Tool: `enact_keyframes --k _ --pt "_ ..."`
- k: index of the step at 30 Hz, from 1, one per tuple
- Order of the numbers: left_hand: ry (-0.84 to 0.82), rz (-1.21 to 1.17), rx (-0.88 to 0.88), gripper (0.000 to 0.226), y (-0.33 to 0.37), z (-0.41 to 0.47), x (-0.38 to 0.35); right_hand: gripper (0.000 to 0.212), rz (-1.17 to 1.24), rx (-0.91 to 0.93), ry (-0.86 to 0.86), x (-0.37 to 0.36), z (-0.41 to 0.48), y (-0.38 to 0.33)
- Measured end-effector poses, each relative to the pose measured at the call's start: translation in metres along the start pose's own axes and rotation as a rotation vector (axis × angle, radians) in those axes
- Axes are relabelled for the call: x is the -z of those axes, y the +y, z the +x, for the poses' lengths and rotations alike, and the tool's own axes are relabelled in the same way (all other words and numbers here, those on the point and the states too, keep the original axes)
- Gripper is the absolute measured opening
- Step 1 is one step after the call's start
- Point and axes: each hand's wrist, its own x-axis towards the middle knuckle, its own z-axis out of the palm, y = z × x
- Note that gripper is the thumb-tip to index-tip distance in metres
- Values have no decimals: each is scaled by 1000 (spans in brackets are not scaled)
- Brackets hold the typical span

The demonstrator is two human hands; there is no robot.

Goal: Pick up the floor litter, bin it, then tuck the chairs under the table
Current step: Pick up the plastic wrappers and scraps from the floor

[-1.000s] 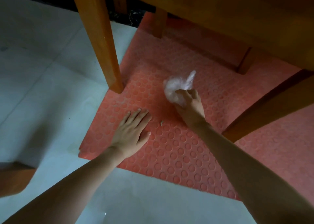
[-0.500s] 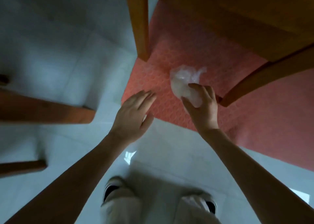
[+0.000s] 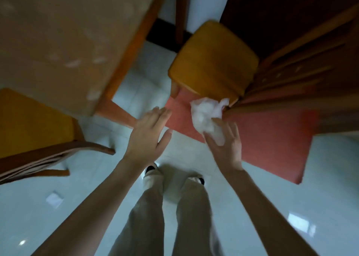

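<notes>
Pinching a crumpled white wad of litter (image 3: 206,117) between the thumb and fingers of the right hand (image 3: 225,146), well above the floor (image 3: 330,178), near the middle of the view. Thumb on the left side of the wad, fingers reaching up behind it, loose plastic ends sticking out toward the far right.

Seen just behind the wad: near edge of the yellow seat of the far chair (image 3: 213,61), slatted dark back to its right, standing on a red mat (image 3: 272,139).

Left of the wad and apart from it: left hand (image 3: 149,137), palm down, fingers straight and close together, thumb spread to the side, holding nothing.

Farther left: wooden desk (image 3: 58,41), pale brown top filling the far left corner, one orange leg slanting down toward the left hand. Below it, the left chair (image 3: 29,123), yellow seat and curved brown back rails, pulled out from the desk.

Near the bottom: light trousers (image 3: 149,217) and the toes of dark-and-white shoes (image 3: 150,169) on glossy pale tiles. Small pale square patch (image 3: 54,198) on the floor at near left; paper or glare, cannot tell. Much of the view motion-blurred.
</notes>
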Motion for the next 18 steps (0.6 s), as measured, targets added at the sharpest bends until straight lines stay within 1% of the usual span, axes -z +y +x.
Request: enact_keyframes --k 2,5,9,11,12,13,14,15,16,17,18 --pt "29 14 -8 48 27 -7 47 37 24 8 6 35 1 -42" --pt "68 44 -12 49 54 -18 101 39 100 85 73 76 6 -94" --pt "131 113 -3 49 76 -43 148 44 179 196 56 104 10 -126" --pt "159 151 56 50 83 -61 158 39 181 258 -44 109 12 -129" --pt "181 169 103 51 87 -71 160 30 122 317 -124 111 12 -129" --pt "206 184 160 51 92 -83 160 18 0 422 -217 111 11 -125" --pt "234 191 223 51 98 -95 157 19 -47 496 -320 113 8 -125" --pt "264 192 290 51 105 -109 152 29 -90 563 -379 114 7 -123" --pt "291 192 361 51 113 -123 145 31 -78 549 -437 114 3 -123" --pt "317 188 434 52 122 -138 138 25 -7 462 -503 120 -2 -131" --pt "342 179 509 52 133 -154 130 25 36 449 -511 123 -6 -138"
